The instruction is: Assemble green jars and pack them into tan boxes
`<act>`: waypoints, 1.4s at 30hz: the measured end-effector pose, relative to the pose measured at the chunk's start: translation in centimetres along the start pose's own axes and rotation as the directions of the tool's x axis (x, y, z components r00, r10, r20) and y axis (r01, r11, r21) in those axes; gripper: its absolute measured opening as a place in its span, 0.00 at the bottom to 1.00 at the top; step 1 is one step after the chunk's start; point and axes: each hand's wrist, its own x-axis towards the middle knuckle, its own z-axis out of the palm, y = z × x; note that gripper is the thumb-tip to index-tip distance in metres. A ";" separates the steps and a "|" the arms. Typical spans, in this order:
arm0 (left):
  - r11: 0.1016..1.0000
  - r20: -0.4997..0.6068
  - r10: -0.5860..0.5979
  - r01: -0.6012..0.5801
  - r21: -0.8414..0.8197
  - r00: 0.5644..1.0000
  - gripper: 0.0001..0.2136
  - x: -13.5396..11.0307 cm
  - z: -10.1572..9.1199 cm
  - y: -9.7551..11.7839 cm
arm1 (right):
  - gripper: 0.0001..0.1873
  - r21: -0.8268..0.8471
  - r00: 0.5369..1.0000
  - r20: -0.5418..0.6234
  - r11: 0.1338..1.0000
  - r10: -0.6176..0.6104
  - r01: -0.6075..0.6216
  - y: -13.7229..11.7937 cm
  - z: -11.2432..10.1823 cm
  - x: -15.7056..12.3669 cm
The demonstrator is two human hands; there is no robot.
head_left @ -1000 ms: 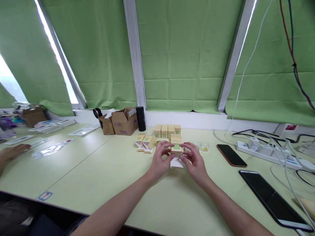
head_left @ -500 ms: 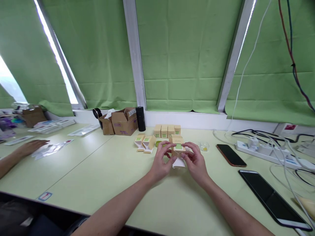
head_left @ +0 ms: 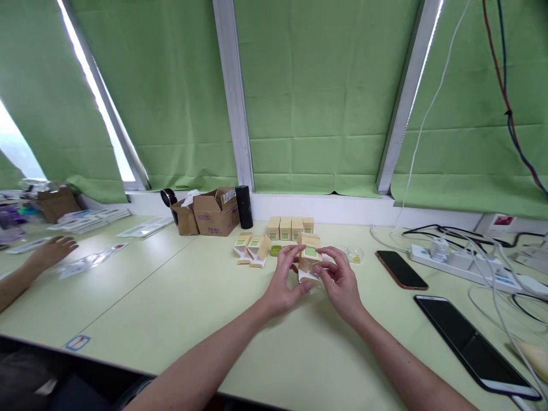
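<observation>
Both my hands hold one small tan carton with a green label [head_left: 309,252] above the pale green table [head_left: 180,297]. My left hand [head_left: 285,282] pinches its left side and my right hand [head_left: 340,279] grips its right side. A white flap [head_left: 307,275] hangs open from the carton's underside. Just behind stand a row of several closed tan cartons [head_left: 291,227]. Two open cartons [head_left: 252,249] with white flaps lie left of my hands, with a small green piece [head_left: 275,250] beside them.
Brown cardboard boxes [head_left: 209,212] and a black cylinder [head_left: 244,206] stand by the window sill. Two phones [head_left: 471,337] [head_left: 401,269], a power strip [head_left: 466,262] and cables lie at the right. Another person's hand [head_left: 53,251] rests on clear packets [head_left: 85,260] at the far left.
I have lifted the carton slightly and tilted it between my hands. The other person's hand at the left reached forward onto the clear packets, then drew back a little.
</observation>
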 end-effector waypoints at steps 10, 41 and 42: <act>0.971 -0.084 -0.096 0.074 -0.226 0.992 0.26 0.3 0.0 -0.8 | 0.18 0.017 0.994 0.094 0.999 -0.047 0.046 -0.5 0.0 -0.4; 0.963 -0.154 -0.140 0.099 -0.250 0.978 0.21 0.4 0.3 -0.9 | 0.18 -0.027 0.990 0.096 0.994 -0.104 0.107 -0.9 0.4 -0.8; 0.968 -0.156 -0.130 0.092 -0.232 0.979 0.21 0.3 0.3 -0.8 | 0.18 -0.028 0.991 0.090 0.994 -0.103 0.106 -0.9 0.4 -0.7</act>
